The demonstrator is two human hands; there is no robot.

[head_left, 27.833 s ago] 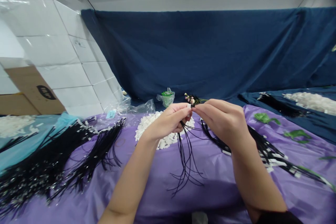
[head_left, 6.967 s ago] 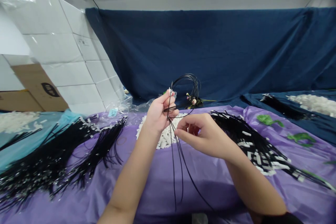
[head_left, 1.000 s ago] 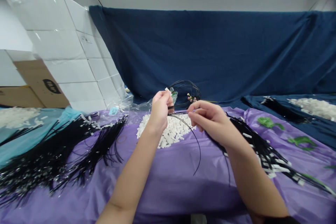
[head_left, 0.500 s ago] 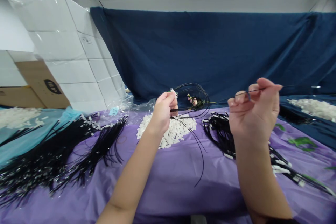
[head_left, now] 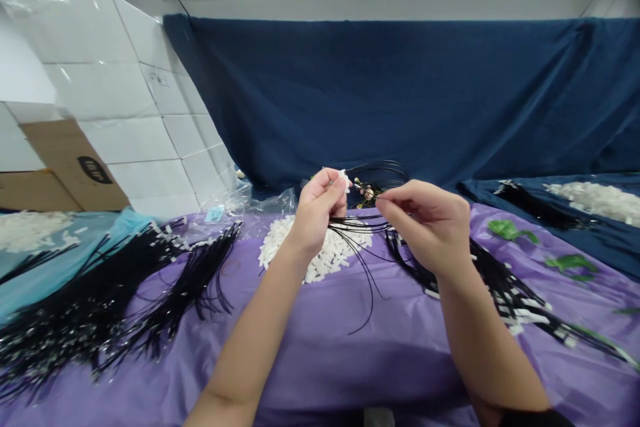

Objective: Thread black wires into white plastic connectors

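My left hand (head_left: 323, 207) is closed around several thin black wires (head_left: 367, 219), and a small white plastic connector (head_left: 345, 179) sticks out between its thumb and forefinger. Loose wire ends hang down below it. To the right, my right hand (head_left: 425, 220) pinches one black wire, whose tip points at the connector. Whether that tip touches the connector is too small to tell. Under and behind my left hand lies a pile of white connectors (head_left: 325, 260). Past my right wrist is a bundle of black wires (head_left: 495, 280) with white ends.
Black wire bundles (head_left: 125, 300) lie at the left on the purple cloth (head_left: 310, 353). A clear plastic bag (head_left: 260, 207) is behind them. White boxes (head_left: 105, 90) and a brown carton (head_left: 70, 160) stand back left. More white pieces (head_left: 595, 200) are at the far right.
My right hand has come in from the right with its wire, close to the connector in my left hand. My left hand has barely moved.
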